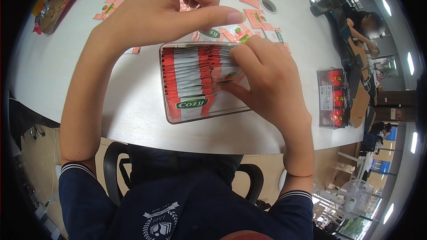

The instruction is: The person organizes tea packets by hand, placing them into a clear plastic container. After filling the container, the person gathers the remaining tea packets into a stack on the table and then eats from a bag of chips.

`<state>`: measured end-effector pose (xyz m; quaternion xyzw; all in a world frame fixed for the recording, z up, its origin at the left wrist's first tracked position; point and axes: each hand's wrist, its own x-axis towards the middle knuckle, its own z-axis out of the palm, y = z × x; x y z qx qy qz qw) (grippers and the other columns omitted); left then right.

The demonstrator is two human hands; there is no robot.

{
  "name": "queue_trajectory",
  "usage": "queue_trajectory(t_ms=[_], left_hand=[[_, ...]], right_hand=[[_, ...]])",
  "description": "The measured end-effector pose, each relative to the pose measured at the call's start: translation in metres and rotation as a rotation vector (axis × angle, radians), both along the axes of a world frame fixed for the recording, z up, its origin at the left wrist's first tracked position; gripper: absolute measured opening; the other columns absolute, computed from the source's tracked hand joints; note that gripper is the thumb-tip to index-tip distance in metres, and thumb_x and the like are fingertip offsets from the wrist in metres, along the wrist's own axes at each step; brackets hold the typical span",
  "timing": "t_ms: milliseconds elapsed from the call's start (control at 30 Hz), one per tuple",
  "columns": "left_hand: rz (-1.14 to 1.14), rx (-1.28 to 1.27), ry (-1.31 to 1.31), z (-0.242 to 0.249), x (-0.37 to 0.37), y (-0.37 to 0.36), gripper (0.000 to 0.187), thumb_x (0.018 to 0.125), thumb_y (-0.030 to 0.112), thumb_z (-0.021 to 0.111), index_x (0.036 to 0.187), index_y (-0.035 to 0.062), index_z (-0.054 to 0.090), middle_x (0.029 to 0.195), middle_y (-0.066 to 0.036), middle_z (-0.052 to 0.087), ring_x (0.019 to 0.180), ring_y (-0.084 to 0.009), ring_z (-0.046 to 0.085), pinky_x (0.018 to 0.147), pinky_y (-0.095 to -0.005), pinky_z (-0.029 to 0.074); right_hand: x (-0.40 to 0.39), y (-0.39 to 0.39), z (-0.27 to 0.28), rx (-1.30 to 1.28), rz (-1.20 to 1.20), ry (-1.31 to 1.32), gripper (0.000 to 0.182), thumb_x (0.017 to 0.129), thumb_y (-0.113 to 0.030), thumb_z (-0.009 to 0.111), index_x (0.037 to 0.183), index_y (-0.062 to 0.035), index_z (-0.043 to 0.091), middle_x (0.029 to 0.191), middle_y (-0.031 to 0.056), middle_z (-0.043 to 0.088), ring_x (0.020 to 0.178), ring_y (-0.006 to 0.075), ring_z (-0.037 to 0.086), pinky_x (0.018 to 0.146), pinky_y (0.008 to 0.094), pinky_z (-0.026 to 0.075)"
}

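A clear plastic box (174,118) stands on the white round table (58,62), filled with a row of red and white Cozy tea sachets (187,78). My right hand (267,80) rests on the right side of the row, thumb and fingers pinching a sachet (229,76) into the stack. My left hand (164,6) hovers above the box's far edge, thumb stretched to the right, fingers curled; I cannot tell whether it holds anything.
Loose sachets (249,18) lie scattered beyond the box. A torn foil bag (55,4) sits at the far left. A clear box with red items (332,98) stands at the right edge. Another person (367,26) sits at the far right.
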<state>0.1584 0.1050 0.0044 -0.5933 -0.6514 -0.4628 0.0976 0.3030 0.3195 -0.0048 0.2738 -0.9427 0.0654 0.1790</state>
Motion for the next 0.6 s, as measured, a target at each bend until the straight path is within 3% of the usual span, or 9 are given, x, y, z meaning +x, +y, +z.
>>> queue_trajectory(t_ms=[433,533,600], left_hand=[[0.046,-0.017,-0.04,0.001,-0.001,-0.003,0.033,0.09,0.02,0.082,0.064,0.0048,0.07,0.055,-0.004,0.06,0.054,-0.0145,0.049,0.056,-0.0333,0.037],[0.03,-0.043,-0.034,0.002,-0.003,-0.004,0.032,0.091,0.02,0.083,0.065,0.0056,0.07,0.057,-0.003,0.062,0.056,-0.0139,0.05,0.057,-0.0328,0.038],[-0.024,-0.053,0.007,0.0,-0.007,-0.003,0.025,0.091,0.019,0.083,0.072,0.005,0.073,0.064,-0.003,0.066,0.061,-0.012,0.054,0.059,-0.0303,0.041]], right_hand=[[0.006,0.013,0.01,-0.076,-0.002,-0.046,0.041,0.066,-0.011,0.092,0.094,-0.0091,0.062,0.094,0.0068,0.06,0.087,0.0299,0.059,0.076,0.039,0.046],[0.006,0.019,0.013,-0.21,0.057,-0.188,0.028,0.073,-0.003,0.084,0.091,-0.009,0.063,0.095,0.0056,0.057,0.092,0.0271,0.061,0.081,0.0409,0.047],[0.009,0.025,0.024,-0.222,0.13,-0.263,0.022,0.073,-0.001,0.081,0.09,-0.0084,0.069,0.104,0.0072,0.061,0.101,0.0285,0.062,0.088,0.0407,0.049]])
